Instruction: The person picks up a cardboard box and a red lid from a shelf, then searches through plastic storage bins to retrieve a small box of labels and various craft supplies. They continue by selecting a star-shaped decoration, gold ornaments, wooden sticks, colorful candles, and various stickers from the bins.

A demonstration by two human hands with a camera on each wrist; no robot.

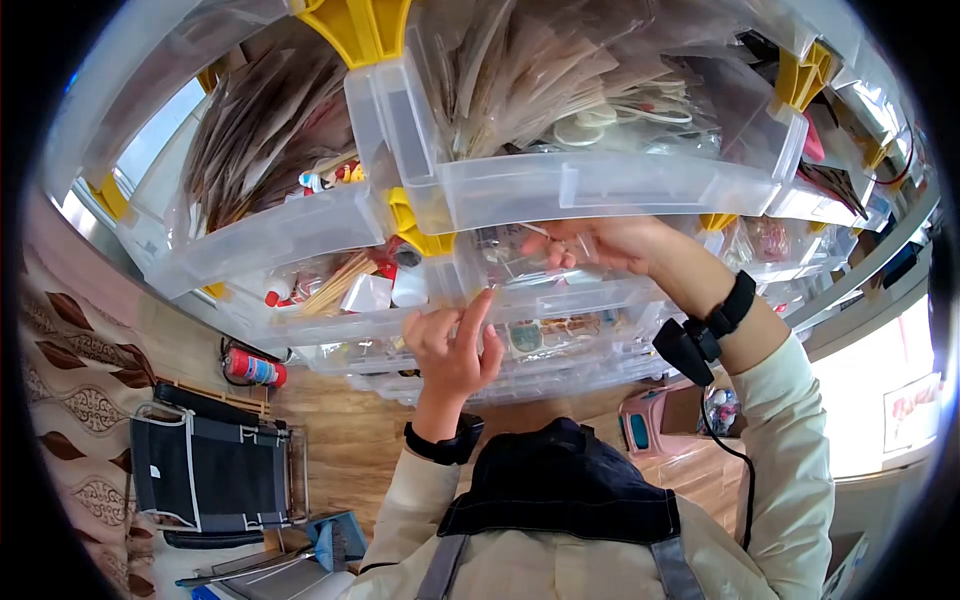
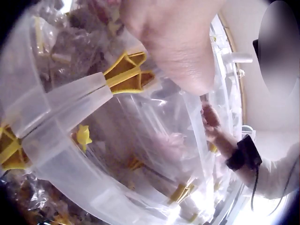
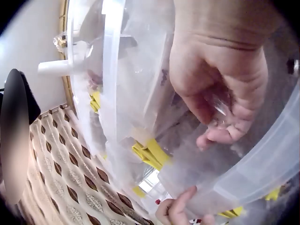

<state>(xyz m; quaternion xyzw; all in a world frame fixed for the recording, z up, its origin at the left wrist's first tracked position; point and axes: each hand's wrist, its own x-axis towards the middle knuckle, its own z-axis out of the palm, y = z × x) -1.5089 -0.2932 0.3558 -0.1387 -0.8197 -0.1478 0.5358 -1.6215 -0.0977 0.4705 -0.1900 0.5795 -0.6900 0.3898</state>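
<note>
My right hand [image 1: 610, 243] reaches into a clear plastic bin [image 1: 560, 298] below a fuller one. Its curled fingers hold a small clear plastic piece [image 3: 219, 108], whose exact kind I cannot tell. Close to the fingertips in the head view is a thin white stick [image 1: 535, 229]. My left hand [image 1: 450, 345] is at the front rim of the neighbouring bin, index finger raised and the others loosely bent, nothing in its grasp. That bin has wooden sticks [image 1: 338, 285] and a white box [image 1: 367, 294] inside. In the left wrist view the left hand [image 2: 173, 42] hides part of the stack.
Above, a bin [image 1: 610, 190] overflows with flat clear packets [image 1: 530, 75]. Yellow connectors [image 1: 360, 30] join the stacked bins. Behind on the wooden floor stand a folding chair [image 1: 215, 470], a red fire extinguisher [image 1: 255, 368] and a pink container [image 1: 660, 420]. A patterned curtain [image 1: 80, 400] hangs left.
</note>
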